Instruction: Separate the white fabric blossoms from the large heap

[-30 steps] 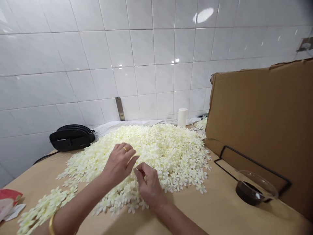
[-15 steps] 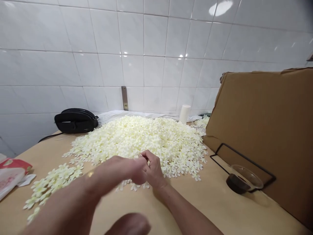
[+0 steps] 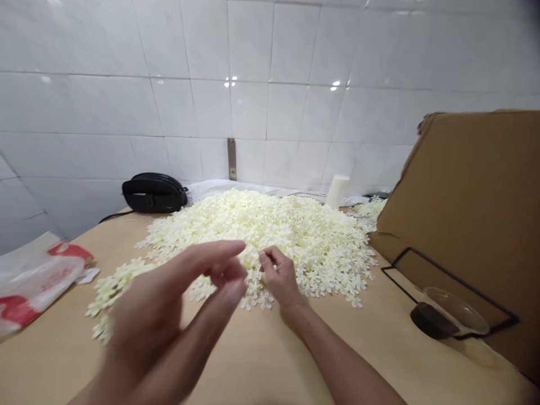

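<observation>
A wide heap of small cream-white artificial flowers [image 3: 236, 219] is spread over the table. At the heap's front edge, my right hand [image 3: 283, 278] has its thumb and fingers pinched together; what is between them is too small to make out. My left hand [image 3: 169, 315] is raised close to the camera, slightly blurred. Its index finger reaches forward, the other fingers curl, and the thumb is below them with a gap. I see nothing held in it. A smaller patch of flowers [image 3: 112, 284] lies beyond and left of that hand.
A cardboard box [image 3: 468, 197] stands at the right, with a black wire frame [image 3: 459, 278] holding a clear round dish before it. Behind the heap are a white cup [image 3: 337, 191] and a black bag [image 3: 154, 193]. A red-and-white plastic bag [image 3: 46, 281] lies left, on the brown tabletop [image 3: 248, 360].
The view has turned slightly left. My left hand has drawn back from my right hand, and its thumb has risen towards the fingers. My right hand stays pinched at the heap.
</observation>
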Demonstrator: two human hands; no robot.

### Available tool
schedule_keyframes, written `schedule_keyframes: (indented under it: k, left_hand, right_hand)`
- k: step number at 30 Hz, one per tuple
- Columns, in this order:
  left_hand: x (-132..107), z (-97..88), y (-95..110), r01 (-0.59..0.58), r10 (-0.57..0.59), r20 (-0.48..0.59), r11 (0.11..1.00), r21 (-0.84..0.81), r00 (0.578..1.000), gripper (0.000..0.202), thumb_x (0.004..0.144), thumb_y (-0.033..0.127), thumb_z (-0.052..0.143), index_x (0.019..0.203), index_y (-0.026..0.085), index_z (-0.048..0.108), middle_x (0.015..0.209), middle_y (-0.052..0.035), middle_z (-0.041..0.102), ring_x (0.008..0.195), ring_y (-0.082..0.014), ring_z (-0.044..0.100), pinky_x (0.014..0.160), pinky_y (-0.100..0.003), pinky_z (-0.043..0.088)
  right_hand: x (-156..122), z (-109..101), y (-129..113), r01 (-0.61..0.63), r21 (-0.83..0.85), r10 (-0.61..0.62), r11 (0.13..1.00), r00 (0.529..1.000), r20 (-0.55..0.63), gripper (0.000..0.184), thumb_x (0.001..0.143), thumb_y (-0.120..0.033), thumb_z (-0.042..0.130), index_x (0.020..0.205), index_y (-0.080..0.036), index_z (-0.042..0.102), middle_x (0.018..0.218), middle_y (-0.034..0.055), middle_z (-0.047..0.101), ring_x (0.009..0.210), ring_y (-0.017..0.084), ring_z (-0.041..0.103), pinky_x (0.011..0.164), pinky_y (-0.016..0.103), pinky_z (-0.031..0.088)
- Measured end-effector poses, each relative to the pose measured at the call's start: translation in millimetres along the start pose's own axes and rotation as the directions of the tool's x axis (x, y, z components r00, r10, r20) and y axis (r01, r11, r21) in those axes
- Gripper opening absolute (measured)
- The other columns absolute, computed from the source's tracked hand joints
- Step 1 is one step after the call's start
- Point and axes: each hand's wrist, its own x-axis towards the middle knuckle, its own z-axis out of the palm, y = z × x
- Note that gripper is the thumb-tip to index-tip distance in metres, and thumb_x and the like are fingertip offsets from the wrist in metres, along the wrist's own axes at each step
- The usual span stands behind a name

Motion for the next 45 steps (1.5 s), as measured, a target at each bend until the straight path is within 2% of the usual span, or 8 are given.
schedule_keyframes:
  k: [4, 8, 16, 22, 27, 35, 40, 45]
  left_hand:
    - [14.2, 45.5, -24.0, 0.510, -0.442, 0.343, 0.850, -0.135, 0.829, 0.020, 0.073, 0.033, 0.051, 0.080, 0.016, 0.060, 0.063, -0.0011, 0.057, 0.057, -0.0125, 0.054, 0.048, -0.023, 0.043]
    - [13.2, 70.7, -64.6, 0.731, -0.624, 0.382, 0.587, -0.347, 0.682, 0.034, 0.065, 0.036, 0.060, 0.090, 0.014, 0.055, 0.072, -0.0015, 0.054, 0.060, -0.0120, 0.055, 0.048, -0.022, 0.040]
    - [1.3, 82.2, -70.8, 0.668, -0.548, 0.392, 0.520, -0.533, 0.739, 0.015, 0.066, 0.025, 0.058, 0.062, 0.012, 0.052, 0.053, 0.0019, 0.050, 0.049, -0.0072, 0.045, 0.049, -0.020, 0.036]
    - [-9.6, 83.8, -70.7, 0.654, -0.567, 0.334, 0.584, -0.481, 0.753, 0.022, 0.071, 0.031, 0.052, 0.057, 0.016, 0.042, 0.043, 0.0056, 0.042, 0.041, -0.0065, 0.038, 0.042, -0.019, 0.030]
    - [-7.7, 75.1, -77.4, 0.696, -0.462, 0.526, 0.396, -0.599, 0.715, 0.022, 0.071, 0.033, 0.051, 0.060, 0.016, 0.044, 0.046, 0.0033, 0.048, 0.042, -0.0077, 0.044, 0.045, -0.020, 0.036]
    - [-8.1, 79.0, -81.8, 0.682, -0.545, 0.413, 0.541, -0.492, 0.730, 0.015, 0.070, 0.024, 0.052, 0.059, 0.014, 0.049, 0.047, 0.0013, 0.052, 0.043, -0.0087, 0.048, 0.043, -0.019, 0.035]
    - [-8.2, 82.4, -84.7, 0.706, -0.605, 0.403, 0.423, -0.568, 0.687, 0.013, 0.066, 0.020, 0.056, 0.058, 0.014, 0.049, 0.046, 0.0019, 0.052, 0.044, -0.0091, 0.050, 0.046, -0.021, 0.040]
    - [-6.5, 84.3, -88.1, 0.756, -0.615, 0.536, 0.157, -0.635, 0.578, 0.012, 0.063, 0.020, 0.061, 0.061, 0.013, 0.051, 0.048, -0.0007, 0.055, 0.048, -0.0112, 0.055, 0.050, -0.022, 0.042]
  right_hand:
    - [0.9, -2.1, 0.3, -0.057, 0.059, 0.058, 0.997, 0.998, -0.005, 0.019, 0.080, -0.030, 0.044, 0.067, -0.017, 0.048, 0.053, -0.0038, 0.046, 0.050, 0.009, 0.043, 0.051, 0.021, 0.034]
    - [-3.4, 0.8, -7.5, -0.019, 0.075, 0.013, 0.997, 0.996, 0.084, 0.018, 0.081, -0.029, 0.044, 0.068, -0.017, 0.047, 0.055, -0.0036, 0.046, 0.053, 0.009, 0.045, 0.052, 0.021, 0.035]
    - [-12.8, 8.6, -15.5, 0.001, 0.018, -0.005, 1.000, 0.981, 0.195, 0.017, 0.084, -0.024, 0.039, 0.073, -0.017, 0.049, 0.062, -0.0013, 0.051, 0.057, 0.010, 0.048, 0.053, 0.021, 0.038]
    - [-16.6, 11.3, -13.9, 0.366, -0.313, -0.325, 0.876, 0.929, 0.176, 0.017, 0.081, -0.019, 0.040, 0.069, -0.017, 0.052, 0.063, 0.0023, 0.052, 0.062, 0.014, 0.046, 0.061, 0.026, 0.035]
    - [-18.6, 17.4, -19.1, 0.059, -0.165, -0.023, 0.985, 0.977, 0.211, 0.021, 0.086, -0.024, 0.033, 0.069, -0.019, 0.045, 0.055, -0.0027, 0.046, 0.049, 0.010, 0.041, 0.049, 0.021, 0.033]
    - [-19.3, 19.4, -15.7, 0.117, -0.324, -0.058, 0.939, 0.981, 0.187, 0.021, 0.083, -0.020, 0.036, 0.066, -0.018, 0.047, 0.054, -0.0030, 0.044, 0.050, 0.010, 0.039, 0.049, 0.021, 0.030]
    - [-17.9, 19.6, -13.9, 0.219, -0.351, -0.159, 0.910, 0.968, 0.193, 0.021, 0.081, -0.020, 0.038, 0.063, -0.018, 0.048, 0.058, -0.0012, 0.047, 0.056, 0.011, 0.041, 0.056, 0.023, 0.032]
    - [-11.9, 18.2, -10.2, -0.028, -0.222, 0.066, 0.975, 0.984, 0.164, 0.020, 0.082, -0.024, 0.038, 0.066, -0.018, 0.047, 0.055, -0.0038, 0.044, 0.050, 0.009, 0.040, 0.049, 0.020, 0.032]
